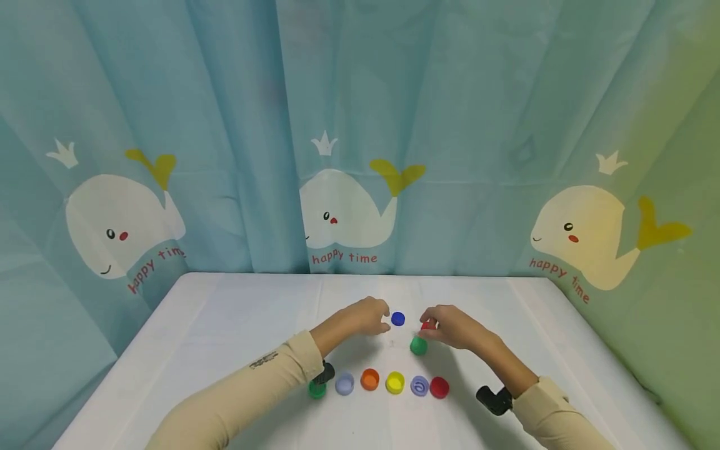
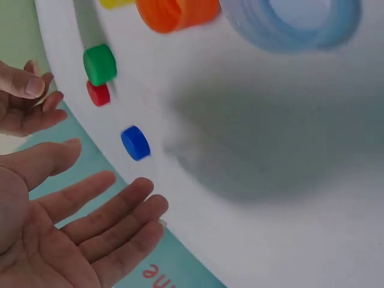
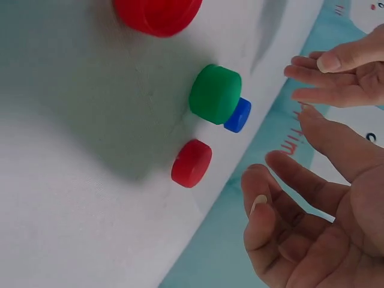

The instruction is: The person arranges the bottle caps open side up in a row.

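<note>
My left hand [image 1: 368, 315] hovers beside a small blue bottle cap [image 1: 398, 319], fingers spread and holding nothing; the left wrist view shows the palm beside the blue cap [image 2: 135, 143]. My right hand [image 1: 452, 326] is over a small red cap [image 1: 429, 325], partly hiding it in the head view. In the right wrist view the red cap [image 3: 192, 163] lies on the table, apart from the loosely bent fingers [image 3: 261, 228]. A green cap [image 1: 419, 345] sits just in front of the red one.
A row of caps crosses the nearer table [image 1: 253, 312]: green [image 1: 317, 390], pale blue [image 1: 345, 384], orange [image 1: 369, 379], yellow [image 1: 395, 382], lavender with a spiral [image 1: 419, 385] and red [image 1: 439, 387]. Behind the table hangs a whale-print curtain [image 1: 242, 125].
</note>
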`<act>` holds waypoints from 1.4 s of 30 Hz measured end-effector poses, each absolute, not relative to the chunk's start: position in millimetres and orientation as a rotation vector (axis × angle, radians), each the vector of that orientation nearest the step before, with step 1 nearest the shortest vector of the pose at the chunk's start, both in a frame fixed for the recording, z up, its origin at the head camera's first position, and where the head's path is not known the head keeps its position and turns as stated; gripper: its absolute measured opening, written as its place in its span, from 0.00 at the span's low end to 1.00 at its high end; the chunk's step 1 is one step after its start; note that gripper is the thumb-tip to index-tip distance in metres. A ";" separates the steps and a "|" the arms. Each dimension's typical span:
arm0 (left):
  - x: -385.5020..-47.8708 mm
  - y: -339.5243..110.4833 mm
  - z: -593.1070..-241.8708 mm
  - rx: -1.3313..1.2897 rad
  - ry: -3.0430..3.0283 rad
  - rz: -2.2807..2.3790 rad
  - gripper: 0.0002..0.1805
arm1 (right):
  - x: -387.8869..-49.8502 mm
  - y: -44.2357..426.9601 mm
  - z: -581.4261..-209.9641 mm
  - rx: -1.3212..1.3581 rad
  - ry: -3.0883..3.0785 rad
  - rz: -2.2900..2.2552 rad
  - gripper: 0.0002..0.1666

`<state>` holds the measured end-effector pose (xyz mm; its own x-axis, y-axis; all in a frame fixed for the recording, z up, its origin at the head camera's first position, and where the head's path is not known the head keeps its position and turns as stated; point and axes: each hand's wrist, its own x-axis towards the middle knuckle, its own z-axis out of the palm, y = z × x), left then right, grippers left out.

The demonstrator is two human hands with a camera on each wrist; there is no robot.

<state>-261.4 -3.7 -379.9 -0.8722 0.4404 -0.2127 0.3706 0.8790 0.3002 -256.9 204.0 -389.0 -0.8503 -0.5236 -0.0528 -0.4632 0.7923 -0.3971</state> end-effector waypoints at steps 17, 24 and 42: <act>-280.4 -2.3 -393.3 0.504 2.691 0.313 0.17 | -290.7 171.1 -411.4 -0.485 2.785 -0.462 0.18; -280.2 1.2 -395.0 0.508 2.706 0.307 0.15 | -296.2 162.1 -416.8 -0.528 2.806 -0.424 0.21; -284.0 -0.4 -397.1 0.534 2.731 0.403 0.13 | -302.2 154.0 -423.1 -0.648 2.893 -0.469 0.14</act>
